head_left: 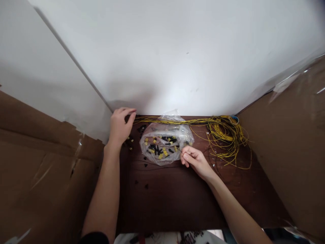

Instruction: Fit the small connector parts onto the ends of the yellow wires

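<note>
A clear plastic bag (148, 133) with several small black and yellow parts lies in the middle of the dark table. My right hand (191, 159) is at the bag's lower right edge, thumb and forefinger pinched on a thin dark wire (174, 148). My left hand (122, 124) is raised at the left end of a bundle of yellow and black wires (198, 121), its thumb and fingers apart with nothing visible between them. The bundle runs across the bag's far part and ends in a loose coil (223, 135) at the right.
Cardboard panels stand at the left (45, 169) and right (291, 142) of the brown table (167, 196). A white wall (165, 61) rises behind. Small black pieces (146, 186) lie left of and in front of the bag. A blue ring (235, 119) sits by the coil.
</note>
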`<state>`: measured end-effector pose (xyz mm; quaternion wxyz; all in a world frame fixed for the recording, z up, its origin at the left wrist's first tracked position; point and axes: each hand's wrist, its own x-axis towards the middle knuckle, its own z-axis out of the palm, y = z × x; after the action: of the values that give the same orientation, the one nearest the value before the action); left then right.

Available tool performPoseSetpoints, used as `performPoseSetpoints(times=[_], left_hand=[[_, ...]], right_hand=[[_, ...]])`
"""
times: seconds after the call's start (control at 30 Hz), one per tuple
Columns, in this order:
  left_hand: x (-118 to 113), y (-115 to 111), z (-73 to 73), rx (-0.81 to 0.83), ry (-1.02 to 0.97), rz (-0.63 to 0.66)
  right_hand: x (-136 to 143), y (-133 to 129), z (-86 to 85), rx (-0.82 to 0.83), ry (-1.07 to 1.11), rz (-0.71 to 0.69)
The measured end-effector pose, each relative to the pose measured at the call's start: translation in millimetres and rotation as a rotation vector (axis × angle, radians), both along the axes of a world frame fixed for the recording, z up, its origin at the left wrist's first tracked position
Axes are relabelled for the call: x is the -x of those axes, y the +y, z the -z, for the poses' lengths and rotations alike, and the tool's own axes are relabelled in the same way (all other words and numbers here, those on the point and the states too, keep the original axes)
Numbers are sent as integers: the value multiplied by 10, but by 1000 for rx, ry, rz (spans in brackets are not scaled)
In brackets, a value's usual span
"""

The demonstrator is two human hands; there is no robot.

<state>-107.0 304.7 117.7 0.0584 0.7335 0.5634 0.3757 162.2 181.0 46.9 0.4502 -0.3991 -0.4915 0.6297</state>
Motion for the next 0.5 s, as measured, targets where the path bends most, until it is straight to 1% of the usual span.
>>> performPoseSetpoints(times=[0.07,0.13,0.17,0.23,0.27,0.3,0.33,0.37,0.5], left_hand=[[-232,-166,-232,48,-79,192],[-481,-351,-397,180,-87,429],[-597,-438,-446,262,-60,567],[-794,-577,-475,398,17,826],[-869,-624,-463,454,54,935],[-927,-657,-442,485,81,1008],[-970,-676,-414,485,104,1029],[-998,-683,-386,478,129,1024],[-999,-643,-307,381,236,861]], right_hand=[[16,2,2,-4,21,24],[25,8,-2,-14,32,49],[26,10,-5,-20,37,61],[21,13,-13,-26,48,82],[17,13,-18,-27,54,90],[12,13,-23,-26,59,96],[8,11,-27,-26,61,101],[4,8,-31,-28,60,106],[-4,-1,-35,-39,37,125]])
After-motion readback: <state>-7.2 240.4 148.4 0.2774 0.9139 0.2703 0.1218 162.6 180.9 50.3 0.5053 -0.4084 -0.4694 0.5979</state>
